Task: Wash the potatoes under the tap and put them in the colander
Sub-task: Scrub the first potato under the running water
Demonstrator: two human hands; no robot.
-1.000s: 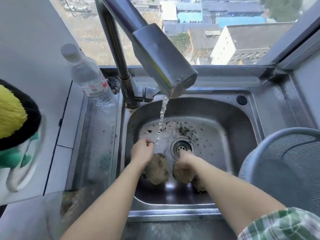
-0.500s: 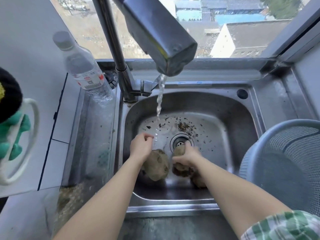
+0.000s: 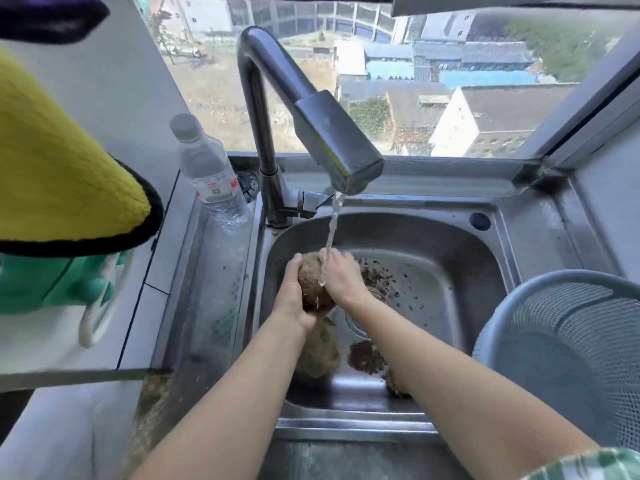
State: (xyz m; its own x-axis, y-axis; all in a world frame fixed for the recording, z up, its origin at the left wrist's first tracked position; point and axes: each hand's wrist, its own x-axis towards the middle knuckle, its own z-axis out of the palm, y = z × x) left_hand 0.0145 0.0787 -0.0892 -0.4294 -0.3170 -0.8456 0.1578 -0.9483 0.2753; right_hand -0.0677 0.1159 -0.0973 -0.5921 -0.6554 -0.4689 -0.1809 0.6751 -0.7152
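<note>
Change: One second earlier you had a hand on each of two potatoes lying on the sink (image 3: 450, 258) floor. By this moment both hands had closed on one potato (image 3: 311, 282) and raised it into the stream (image 3: 329, 233).
Meaning: Rinsing of the first one looked to have only just begun, and nothing had reached the colander (image 3: 568, 273) yet.
Potato: It was held clear of the sink floor, straight below the spout of the tap (image 3: 332, 140), with the water striking its upper right side.
Axis: Its long axis ran roughly away from you, with the far end raised toward the tap and the near end lower, in your left palm.
Left hand (image 3: 291, 299): Your fingers were curled round the potato's left side and near end.
Right hand (image 3: 341, 275): Your fingers were wrapped over its right side and far end, under the water.
Second potato (image 3: 320, 351): It lay loose on the sink floor, on your side of the tap, with dirt still on it.
Third potato (image 3: 396, 386): It was mostly hidden under your right forearm.
Grit (image 3: 365, 356): A washed-off clump sat between those two.
Colander position: It stood right of the tap, outside the sink.
</note>
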